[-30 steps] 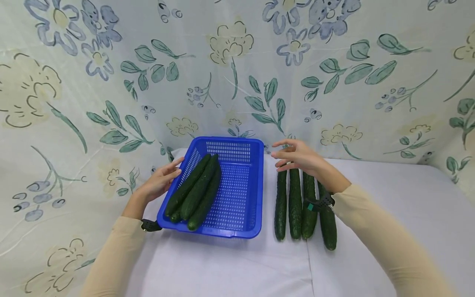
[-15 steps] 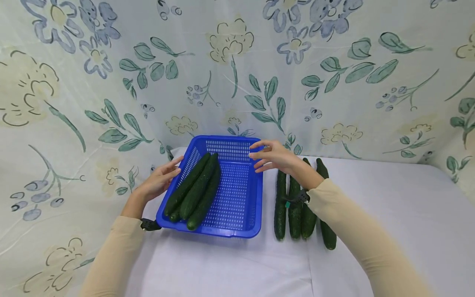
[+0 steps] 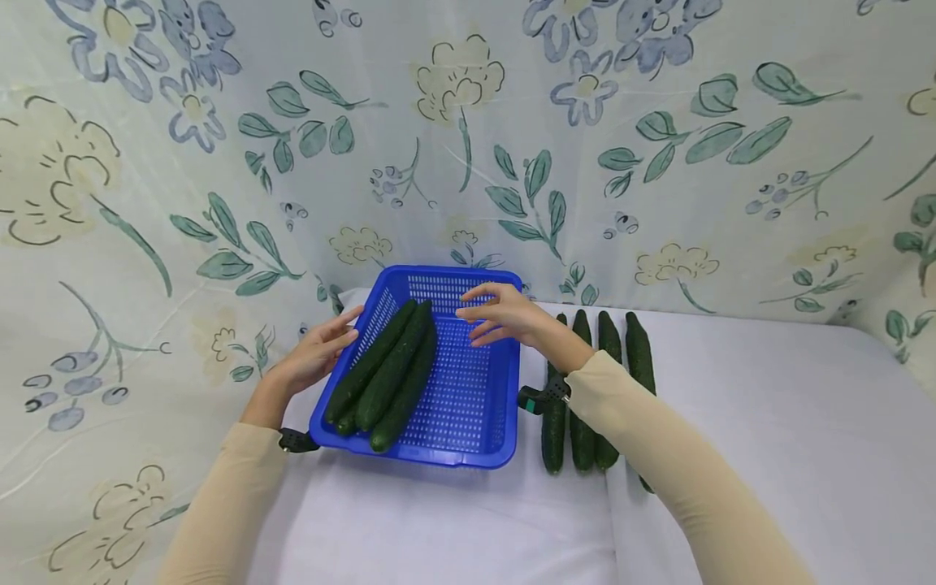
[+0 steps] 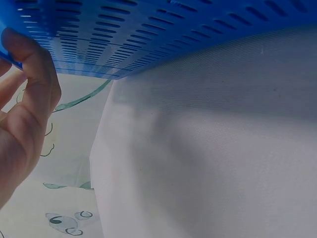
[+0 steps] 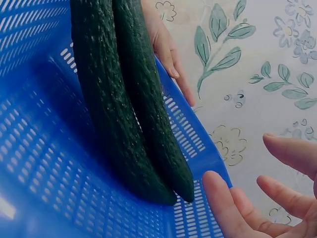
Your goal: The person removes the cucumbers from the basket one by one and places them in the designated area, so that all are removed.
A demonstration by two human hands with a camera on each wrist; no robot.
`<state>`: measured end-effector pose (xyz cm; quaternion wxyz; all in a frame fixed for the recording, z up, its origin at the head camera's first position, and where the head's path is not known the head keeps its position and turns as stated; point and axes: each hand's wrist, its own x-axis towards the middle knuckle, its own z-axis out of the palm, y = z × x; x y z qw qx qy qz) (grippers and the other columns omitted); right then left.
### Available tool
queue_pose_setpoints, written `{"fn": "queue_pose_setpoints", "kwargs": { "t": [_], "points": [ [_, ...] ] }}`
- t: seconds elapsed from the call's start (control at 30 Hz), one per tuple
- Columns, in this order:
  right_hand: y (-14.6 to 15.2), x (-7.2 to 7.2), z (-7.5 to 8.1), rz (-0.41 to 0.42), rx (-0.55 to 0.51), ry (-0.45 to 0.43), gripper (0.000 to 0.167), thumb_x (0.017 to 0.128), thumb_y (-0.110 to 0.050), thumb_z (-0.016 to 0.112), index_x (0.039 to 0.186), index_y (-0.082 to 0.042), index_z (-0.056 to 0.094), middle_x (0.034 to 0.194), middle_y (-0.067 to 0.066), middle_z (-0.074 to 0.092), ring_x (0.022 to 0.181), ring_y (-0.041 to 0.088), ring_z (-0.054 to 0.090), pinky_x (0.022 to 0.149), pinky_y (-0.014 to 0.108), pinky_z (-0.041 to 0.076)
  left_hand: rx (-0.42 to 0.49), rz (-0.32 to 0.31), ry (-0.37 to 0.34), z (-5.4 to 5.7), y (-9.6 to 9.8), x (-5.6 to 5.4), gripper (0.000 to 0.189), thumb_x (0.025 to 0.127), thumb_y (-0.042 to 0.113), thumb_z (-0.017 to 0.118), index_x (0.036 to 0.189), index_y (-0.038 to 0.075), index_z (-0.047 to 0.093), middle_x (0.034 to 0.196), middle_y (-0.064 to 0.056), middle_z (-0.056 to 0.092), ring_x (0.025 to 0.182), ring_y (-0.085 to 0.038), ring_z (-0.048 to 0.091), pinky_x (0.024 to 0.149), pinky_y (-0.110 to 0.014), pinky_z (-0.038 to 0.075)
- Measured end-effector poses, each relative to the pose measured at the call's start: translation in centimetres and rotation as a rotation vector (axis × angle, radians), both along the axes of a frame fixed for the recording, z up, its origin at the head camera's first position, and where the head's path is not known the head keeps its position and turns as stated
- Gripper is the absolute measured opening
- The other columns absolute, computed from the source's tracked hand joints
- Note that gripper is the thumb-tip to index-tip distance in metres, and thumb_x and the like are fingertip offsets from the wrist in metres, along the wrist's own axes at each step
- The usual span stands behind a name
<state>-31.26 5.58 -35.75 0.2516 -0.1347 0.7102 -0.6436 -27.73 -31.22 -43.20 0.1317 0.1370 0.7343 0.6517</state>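
The blue plastic basket (image 3: 468, 406) stands on the table with several dark green cucumbers (image 3: 398, 370) bunched along its left side. At the basket's left rim, my left hand (image 3: 316, 357) rests with its fingers fairly straight. The left wrist view shows that left hand (image 4: 29, 104) touching the top of the basket's perforated wall (image 4: 148, 34). Over the right back part of the basket hovers my right hand (image 3: 504, 315), fingers loosely spread and holding nothing. Two cucumbers (image 5: 114, 109) fill the middle of the right wrist view, away from the right fingertips.
To the right of the basket, several more cucumbers (image 3: 554, 431) lie side by side on the white tablecloth (image 3: 760, 390), partly covered by my right forearm. A floral curtain (image 3: 439, 162) hangs directly behind the table.
My right hand has moved left, from above the row of cucumbers on the table to over the basket. The left hand, basket and cucumbers have stayed in place.
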Motion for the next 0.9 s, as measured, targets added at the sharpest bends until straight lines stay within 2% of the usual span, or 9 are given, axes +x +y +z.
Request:
{"fn": "queue_pose_setpoints", "kwargs": {
  "t": [0.27,0.4,0.5,0.73,0.9],
  "points": [
    [-3.3,0.1,-0.6,-0.002,0.005,-0.045,0.047,0.095,-0.013,0.070,0.136,0.000,0.053,0.117,0.025,0.057,0.085,0.035,0.069,0.085,0.053,0.054,0.008,0.006,-0.012,0.1,0.0,0.0,0.056,0.109,0.020,0.044,0.160,0.015,0.022,0.119,-0.011,0.058,0.087,-0.011,0.062,0.059,-0.020,0.049],
    [-4.8,0.1,-0.9,-0.002,0.014,-0.061,0.049,0.095,-0.014,0.070,0.138,0.002,0.051,0.127,0.030,0.053,0.100,0.047,0.065,0.083,0.050,0.056,-0.004,0.015,-0.011,0.1,0.0,0.0,0.056,0.109,0.020,0.044,0.160,0.015,0.022,0.118,-0.011,0.057,0.082,-0.010,0.061,0.056,-0.019,0.046],
    [-5.9,0.2,-1.2,-0.004,0.015,-0.074,0.050,0.096,-0.015,0.070,0.138,0.002,0.050,0.133,0.032,0.050,0.109,0.051,0.061,0.082,0.048,0.056,-0.016,0.025,-0.005,0.1,0.0,0.0,0.056,0.109,0.020,0.044,0.160,0.015,0.024,0.118,-0.011,0.057,0.079,-0.009,0.060,0.053,-0.018,0.043],
    [-8.0,0.3,-1.7,-0.020,0.020,-0.115,0.055,0.094,-0.013,0.071,0.141,0.002,0.047,0.128,0.032,0.051,0.101,0.048,0.064,0.082,0.048,0.056,0.001,0.015,-0.015,0.2,0.1,0.0,0.056,0.109,0.021,0.044,0.160,0.016,0.023,0.120,-0.011,0.057,0.086,-0.010,0.063,0.059,-0.019,0.048],
    [-8.8,0.2,-2.3,-0.034,0.012,-0.152,0.056,0.094,-0.012,0.071,0.142,0.002,0.045,0.120,0.030,0.051,0.091,0.043,0.068,0.079,0.048,0.057,-0.014,0.020,-0.008,0.1,0.1,0.0,0.055,0.108,0.022,0.045,0.160,0.016,0.024,0.117,-0.009,0.058,0.075,-0.008,0.059,0.050,-0.019,0.040]
  ]
}}
